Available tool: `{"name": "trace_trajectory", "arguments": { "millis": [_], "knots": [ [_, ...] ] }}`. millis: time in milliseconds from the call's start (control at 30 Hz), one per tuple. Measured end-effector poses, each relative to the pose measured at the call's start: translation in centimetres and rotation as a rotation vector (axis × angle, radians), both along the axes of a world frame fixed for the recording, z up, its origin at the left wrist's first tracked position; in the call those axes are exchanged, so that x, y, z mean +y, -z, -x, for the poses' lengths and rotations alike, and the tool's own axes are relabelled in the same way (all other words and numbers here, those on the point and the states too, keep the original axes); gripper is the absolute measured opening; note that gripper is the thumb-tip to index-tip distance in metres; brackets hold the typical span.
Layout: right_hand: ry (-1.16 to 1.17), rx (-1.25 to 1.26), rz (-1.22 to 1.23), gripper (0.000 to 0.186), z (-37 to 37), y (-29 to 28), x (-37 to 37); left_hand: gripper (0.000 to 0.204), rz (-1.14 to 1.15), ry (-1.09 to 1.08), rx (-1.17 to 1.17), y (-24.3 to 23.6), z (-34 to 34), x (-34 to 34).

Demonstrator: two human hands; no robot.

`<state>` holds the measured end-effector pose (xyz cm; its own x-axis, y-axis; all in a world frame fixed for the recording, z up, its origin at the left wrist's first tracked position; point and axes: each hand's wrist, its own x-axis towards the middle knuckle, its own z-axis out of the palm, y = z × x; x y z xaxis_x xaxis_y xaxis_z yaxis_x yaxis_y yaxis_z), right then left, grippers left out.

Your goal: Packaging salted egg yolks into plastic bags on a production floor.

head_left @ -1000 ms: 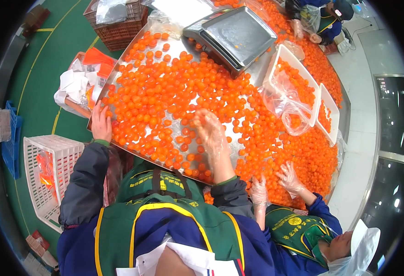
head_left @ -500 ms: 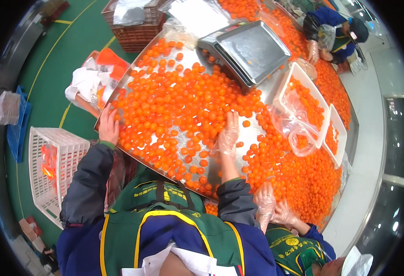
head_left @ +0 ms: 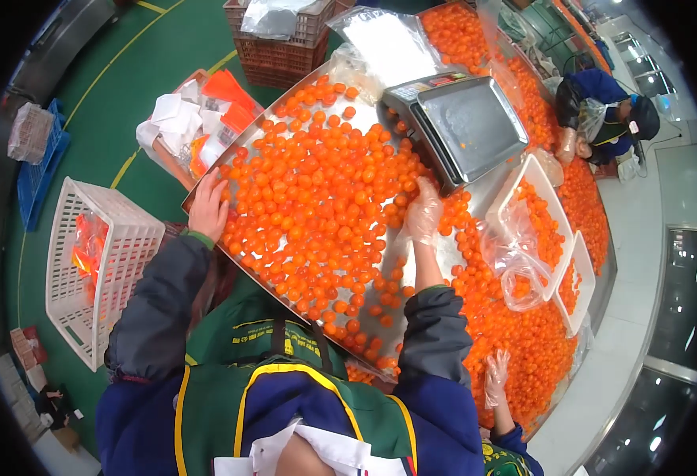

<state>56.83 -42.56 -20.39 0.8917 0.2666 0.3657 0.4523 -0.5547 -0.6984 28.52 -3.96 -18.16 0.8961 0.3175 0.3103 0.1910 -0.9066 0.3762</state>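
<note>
Glossy orange balls (head_left: 316, 186), which look like salted egg yolks, lie spread over a steel table (head_left: 446, 252) in front of me. My left hand (head_left: 208, 206) rests at the table's left rim, fingers stretched out beside the outermost balls. In a clear plastic glove, my right hand (head_left: 424, 213) lies flat against the right side of the spread, its fingers among the balls and close to the scale (head_left: 473, 131). I see nothing gripped in either hand, though the right fingertips are partly hidden.
White trays (head_left: 562, 274) with orange balls and clear bags stand right of my right hand. A co-worker's gloved hand (head_left: 497, 379) is at the lower right heap; another person (head_left: 602, 111) works at the far right. A white basket (head_left: 98, 274) and stacked crates (head_left: 277, 55) stand left.
My right hand has moved away from me toward the scale, and balls have shifted with it. The whole view has swung a little. Only one of the neighbour's hands now shows clearly.
</note>
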Motion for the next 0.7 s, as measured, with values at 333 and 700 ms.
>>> {"name": "trace_trajectory", "arguments": {
  "millis": [333,700],
  "knots": [
    [-0.198,0.396,0.164,0.029,3.1,-5.4,7.4,0.040,0.057,-0.023,-0.017,0.0,1.3,0.9],
    [-0.032,0.008,0.747,0.025,-10.7,-0.3,15.0,0.041,0.097,0.012,-0.035,-0.5,0.6,0.8]
  ]
}}
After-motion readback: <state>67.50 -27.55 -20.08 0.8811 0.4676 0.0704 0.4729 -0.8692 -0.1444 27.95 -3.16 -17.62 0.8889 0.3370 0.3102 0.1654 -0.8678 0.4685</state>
